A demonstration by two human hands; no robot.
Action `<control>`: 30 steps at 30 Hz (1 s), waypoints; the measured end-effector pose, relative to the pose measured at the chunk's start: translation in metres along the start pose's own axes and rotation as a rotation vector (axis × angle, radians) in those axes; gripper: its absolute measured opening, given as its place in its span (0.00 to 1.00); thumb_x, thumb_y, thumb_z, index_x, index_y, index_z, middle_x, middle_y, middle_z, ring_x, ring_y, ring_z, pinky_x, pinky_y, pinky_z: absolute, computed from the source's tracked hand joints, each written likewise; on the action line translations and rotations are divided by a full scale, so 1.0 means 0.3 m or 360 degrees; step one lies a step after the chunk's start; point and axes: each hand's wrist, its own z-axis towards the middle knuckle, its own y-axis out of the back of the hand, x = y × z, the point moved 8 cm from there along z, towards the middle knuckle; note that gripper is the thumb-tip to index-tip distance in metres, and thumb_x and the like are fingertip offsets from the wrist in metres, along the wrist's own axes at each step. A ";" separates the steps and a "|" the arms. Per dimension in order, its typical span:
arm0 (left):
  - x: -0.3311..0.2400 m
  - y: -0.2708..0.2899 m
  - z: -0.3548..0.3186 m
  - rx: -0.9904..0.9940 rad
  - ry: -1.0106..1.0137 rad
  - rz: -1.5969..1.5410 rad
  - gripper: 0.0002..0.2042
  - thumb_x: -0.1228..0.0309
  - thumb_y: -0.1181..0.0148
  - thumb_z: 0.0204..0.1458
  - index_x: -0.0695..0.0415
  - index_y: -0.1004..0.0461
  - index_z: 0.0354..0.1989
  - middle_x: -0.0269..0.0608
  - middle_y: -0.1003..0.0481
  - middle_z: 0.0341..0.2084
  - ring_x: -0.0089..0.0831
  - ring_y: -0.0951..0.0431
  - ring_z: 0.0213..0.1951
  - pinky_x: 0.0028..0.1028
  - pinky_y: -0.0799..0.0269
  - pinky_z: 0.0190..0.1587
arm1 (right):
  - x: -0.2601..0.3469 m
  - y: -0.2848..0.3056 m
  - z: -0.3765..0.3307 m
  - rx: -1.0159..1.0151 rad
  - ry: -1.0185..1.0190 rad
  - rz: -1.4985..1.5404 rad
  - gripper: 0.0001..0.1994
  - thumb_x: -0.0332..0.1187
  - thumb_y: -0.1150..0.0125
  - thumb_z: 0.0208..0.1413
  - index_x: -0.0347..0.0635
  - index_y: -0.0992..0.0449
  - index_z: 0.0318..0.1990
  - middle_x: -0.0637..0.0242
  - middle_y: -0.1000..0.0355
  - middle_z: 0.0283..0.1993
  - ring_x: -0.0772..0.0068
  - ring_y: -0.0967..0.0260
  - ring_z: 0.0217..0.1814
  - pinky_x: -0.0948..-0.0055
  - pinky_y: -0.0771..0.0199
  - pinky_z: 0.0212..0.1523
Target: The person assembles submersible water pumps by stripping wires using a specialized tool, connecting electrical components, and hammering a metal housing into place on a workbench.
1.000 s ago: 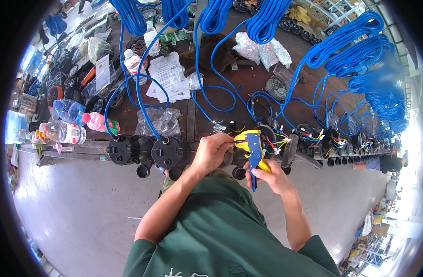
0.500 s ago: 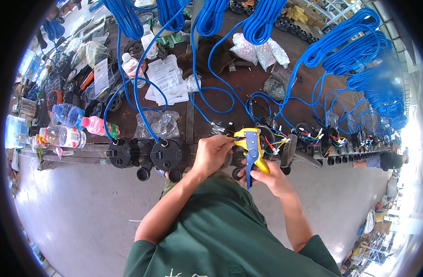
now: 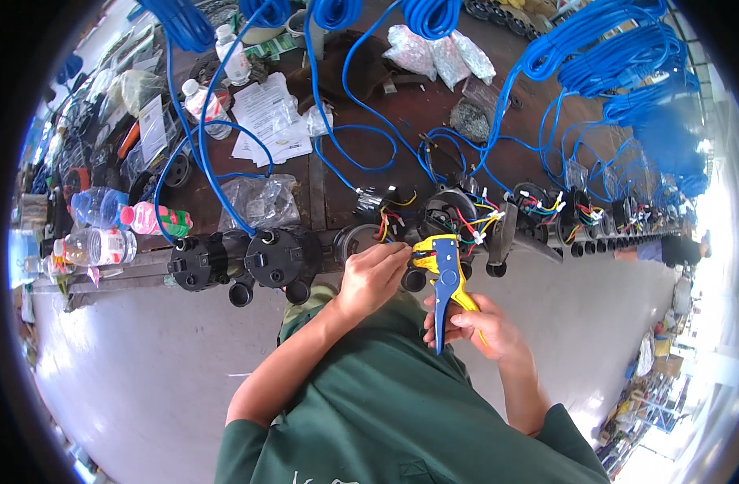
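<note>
Right fingers (image 3: 466, 319) grip a blue-and-yellow, plier-shaped wire stripper (image 3: 448, 280), its head beside left fingers (image 3: 392, 256), whose pinch hides its contents. Likely stripping; next needs steady squeezing.

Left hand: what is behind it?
Behind the left hand, a dark round part and coloured wires partly show; whatever the hand itself covers cannot be seen.

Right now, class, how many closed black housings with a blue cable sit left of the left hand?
2. One housing is farthest left; the second is beside it, nearer the left hand. Others may be hidden behind.
</note>
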 end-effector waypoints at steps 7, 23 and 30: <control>-0.013 -0.014 0.002 0.0005 -0.0066 0.0102 0.12 0.85 0.29 0.46 0.65 0.18 0.40 0.45 0.16 0.39 0.38 0.15 0.34 0.30 0.17 0.37 | -0.043 -0.017 0.010 -0.0084 -0.0013 0.0117 0.19 0.30 0.48 0.65 0.30 0.31 0.61 0.54 0.22 0.47 0.58 0.19 0.46 0.61 0.17 0.50; 0.008 -0.012 0.000 -0.0057 -0.0040 0.0069 0.15 0.84 0.29 0.44 0.65 0.19 0.42 0.44 0.17 0.38 0.37 0.16 0.32 0.30 0.19 0.35 | -0.065 -0.043 0.036 -0.0428 0.0039 0.0029 0.13 0.34 0.46 0.69 0.30 0.26 0.49 0.61 0.23 0.36 0.69 0.21 0.35 0.71 0.19 0.38; 0.011 -0.013 -0.002 -0.0087 -0.0052 0.0089 0.14 0.84 0.28 0.44 0.64 0.20 0.41 0.43 0.17 0.37 0.36 0.16 0.31 0.30 0.19 0.34 | -0.068 -0.035 0.051 -0.0547 0.0165 -0.0065 0.11 0.33 0.44 0.67 0.30 0.25 0.42 0.65 0.26 0.29 0.76 0.27 0.27 0.75 0.28 0.29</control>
